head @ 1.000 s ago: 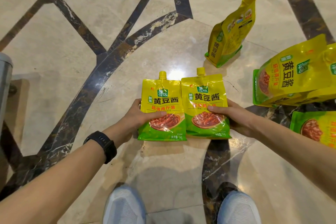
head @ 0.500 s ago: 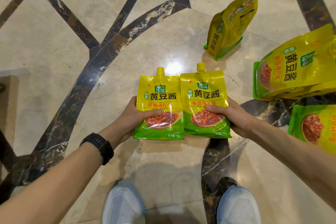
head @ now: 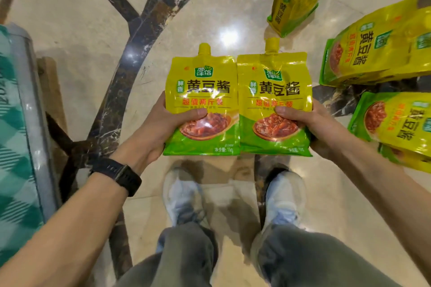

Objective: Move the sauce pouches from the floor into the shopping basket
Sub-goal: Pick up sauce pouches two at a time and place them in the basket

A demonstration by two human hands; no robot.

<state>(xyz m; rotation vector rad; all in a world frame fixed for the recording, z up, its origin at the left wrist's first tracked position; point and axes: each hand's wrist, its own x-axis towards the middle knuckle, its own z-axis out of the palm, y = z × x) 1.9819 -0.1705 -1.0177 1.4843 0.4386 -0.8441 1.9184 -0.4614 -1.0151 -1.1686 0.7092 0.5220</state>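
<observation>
**Two soybean sauce pouches held up, one per hand**

Here, in the head view, the left hand (head: 154, 133) grips the left soybean sauce pouch (head: 202, 105) at its lower left edge, thumb pressed across the printed front and fingers hidden behind. The right hand (head: 312, 123) clamps the right soybean sauce pouch (head: 274, 102) the same way at its lower right edge. Both pouches are upright, spouts at the top, side by side with their inner edges touching, held above the marble floor (head: 81, 18) and in front of the person's pale shoes (head: 184, 196). A black watch (head: 119, 175) sits on the left wrist.

More yellow pouches remain on the floor: a standing pouch (head: 296, 0) beyond the held pair, a pile of lying pouches (head: 373, 49) at the right, and a nearer pouch (head: 396, 121) below that pile, resting on another one. At the far left edge a green-patterned thing with a grey rim (head: 30, 100) shows, too blurred to identify.
</observation>
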